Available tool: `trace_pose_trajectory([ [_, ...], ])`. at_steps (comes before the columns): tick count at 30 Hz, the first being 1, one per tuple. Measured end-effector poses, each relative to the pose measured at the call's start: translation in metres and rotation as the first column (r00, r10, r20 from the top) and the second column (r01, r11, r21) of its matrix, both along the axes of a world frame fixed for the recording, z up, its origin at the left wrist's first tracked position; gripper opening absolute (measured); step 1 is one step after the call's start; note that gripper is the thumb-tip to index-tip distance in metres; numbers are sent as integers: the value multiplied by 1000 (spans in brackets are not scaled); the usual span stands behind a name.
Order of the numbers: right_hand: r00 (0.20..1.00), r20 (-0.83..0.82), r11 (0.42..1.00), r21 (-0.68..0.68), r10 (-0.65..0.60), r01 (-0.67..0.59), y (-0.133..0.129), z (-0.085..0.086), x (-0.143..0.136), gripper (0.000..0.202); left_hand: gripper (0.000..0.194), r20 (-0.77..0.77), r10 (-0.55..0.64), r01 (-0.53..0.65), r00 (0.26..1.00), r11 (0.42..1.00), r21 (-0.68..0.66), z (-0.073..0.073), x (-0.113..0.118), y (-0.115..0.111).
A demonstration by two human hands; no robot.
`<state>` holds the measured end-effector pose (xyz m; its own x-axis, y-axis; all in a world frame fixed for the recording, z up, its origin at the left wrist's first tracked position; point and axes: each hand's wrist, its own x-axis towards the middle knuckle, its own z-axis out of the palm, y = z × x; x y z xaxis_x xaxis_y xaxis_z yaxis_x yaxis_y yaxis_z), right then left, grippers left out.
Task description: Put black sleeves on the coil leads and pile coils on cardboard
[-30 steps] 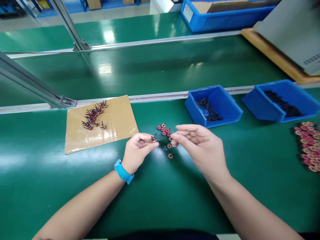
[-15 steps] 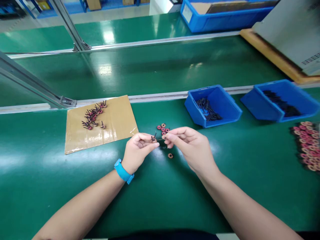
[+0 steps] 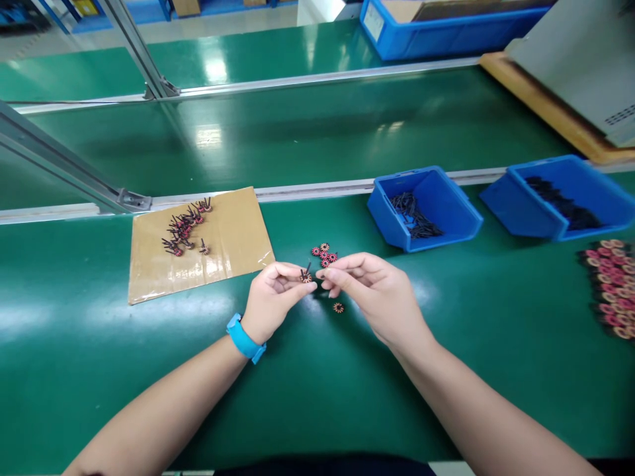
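My left hand (image 3: 275,291), with a blue wristband, pinches a small wound ring coil (image 3: 306,278) between thumb and fingertips. Dark sleeved leads stick up from this coil. Close to its right side, my right hand (image 3: 370,287) has thumb and forefinger pressed together; what lies between them is too small to make out. Just beyond the right fingertips, several red and copper ring coils (image 3: 325,254) sit in a loose cluster on the green table. A single copper-coloured ring coil (image 3: 338,308) lies below the right fingers.
On the left, a cardboard sheet (image 3: 228,244) bears several coils with dark leads (image 3: 186,225). Blue bins hold short black tubes (image 3: 419,221) and dark pieces (image 3: 565,205). Rows of ring coils (image 3: 615,287) lie at the right edge. A metal rail (image 3: 317,190) runs behind.
My right fingertips have moved slightly left, nearer the coil in my left hand. The thin lead that stretched between the hands hardly shows now. My left hand stays in place.
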<state>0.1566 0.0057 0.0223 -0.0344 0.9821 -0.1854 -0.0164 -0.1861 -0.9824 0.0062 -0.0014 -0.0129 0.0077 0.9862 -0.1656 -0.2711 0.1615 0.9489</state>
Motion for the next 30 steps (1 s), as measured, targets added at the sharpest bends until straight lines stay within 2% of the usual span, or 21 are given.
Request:
trace_pose_trajectory([
  [8, 994, 112, 987, 155, 14, -31, -5, -1, -4, 11, 24, 14, -8, 8, 1000, 1000, 7, 0, 1, 0],
  [11, 983, 186, 968, 246, 6, -52, -7, -2, -5, 18, 24, 19, -21, 21, 1000, 1000, 14, 0, 1, 0],
  [15, 943, 332, 915, 382, -6, -129, -8, -4, -7, 21, 22, 16, -38, 37, 999, 997, 71, 1, 1, -1],
  [18, 877, 479, 853, 471, -32, -226, -10, -4, -8, 25, 20, 4, -31, 31, 999, 991, 131, -1, 1, -1],
  [25, 727, 681, 775, 503, -84, -382, -14, 2, -5, 36, 20, 2, -50, 49, 999, 992, 114, -2, 0, -2],
  [30, 735, 669, 766, 528, -109, -367, -13, 3, -5, 35, 19, 5, -75, 75, 997, 993, 89, 0, 0, -3],
])
